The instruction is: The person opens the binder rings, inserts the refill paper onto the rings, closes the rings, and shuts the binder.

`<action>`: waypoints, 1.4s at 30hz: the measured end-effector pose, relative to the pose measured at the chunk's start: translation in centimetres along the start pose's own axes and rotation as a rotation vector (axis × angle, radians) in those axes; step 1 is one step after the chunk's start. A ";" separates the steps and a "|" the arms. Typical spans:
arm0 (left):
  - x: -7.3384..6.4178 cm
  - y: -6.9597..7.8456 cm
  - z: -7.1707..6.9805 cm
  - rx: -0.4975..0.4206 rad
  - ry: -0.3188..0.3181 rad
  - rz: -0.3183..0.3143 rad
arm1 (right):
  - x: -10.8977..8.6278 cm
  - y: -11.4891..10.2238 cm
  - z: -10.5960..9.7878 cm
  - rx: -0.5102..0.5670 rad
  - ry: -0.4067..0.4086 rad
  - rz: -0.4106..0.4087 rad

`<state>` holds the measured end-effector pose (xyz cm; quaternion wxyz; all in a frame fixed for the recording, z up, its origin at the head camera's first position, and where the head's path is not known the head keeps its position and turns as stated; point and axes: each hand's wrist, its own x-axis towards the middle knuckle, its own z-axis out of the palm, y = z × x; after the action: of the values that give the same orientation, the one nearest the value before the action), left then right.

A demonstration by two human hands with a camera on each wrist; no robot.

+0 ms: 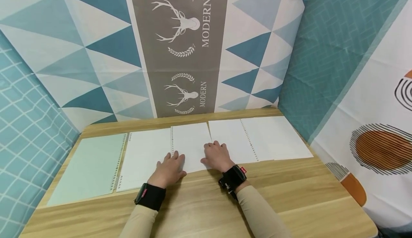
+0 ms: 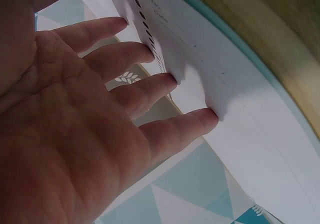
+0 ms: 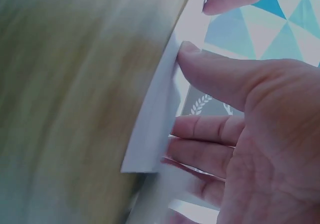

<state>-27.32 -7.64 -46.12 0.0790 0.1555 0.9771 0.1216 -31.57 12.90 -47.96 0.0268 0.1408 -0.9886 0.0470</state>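
A row of loose-leaf sheets lies along the wooden table. My left hand (image 1: pixel 168 170) rests its spread fingertips where a white punched sheet (image 1: pixel 145 152) meets the middle white sheet (image 1: pixel 190 137). In the left wrist view, the extended fingers (image 2: pixel 185 126) touch the paper beside its line of holes. My right hand (image 1: pixel 219 156) lies on the right side of the middle sheet, at its border with another white sheet (image 1: pixel 226 132). From the right wrist, the thumb (image 3: pixel 210 69) appears against the paper's near edge. Neither hand grips anything.
A pale green sheet (image 1: pixel 88 164) with holes down its right side lies at the left end. Another white sheet (image 1: pixel 276 137) lies at the right end. Bare wooden table (image 1: pixel 199 198) runs along the front. Patterned cloth (image 1: pixel 180 52) hangs behind and at both sides.
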 end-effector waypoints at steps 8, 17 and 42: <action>0.1 -0.1 0.3 0.000 -0.014 -0.008 | -0.1 -0.7 0.0 0.025 0.044 -0.011; -0.1 -0.3 0.9 -0.001 -0.020 0.001 | -0.5 -0.3 0.2 0.318 -0.003 0.021; 0.3 -0.3 0.0 0.020 -0.022 0.023 | 0.6 3.9 -2.1 1.597 -0.174 0.473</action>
<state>-27.64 -7.83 -46.23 0.0868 0.1690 0.9755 0.1109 -33.13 16.71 -46.20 -0.1680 -0.0906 -0.6601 0.7265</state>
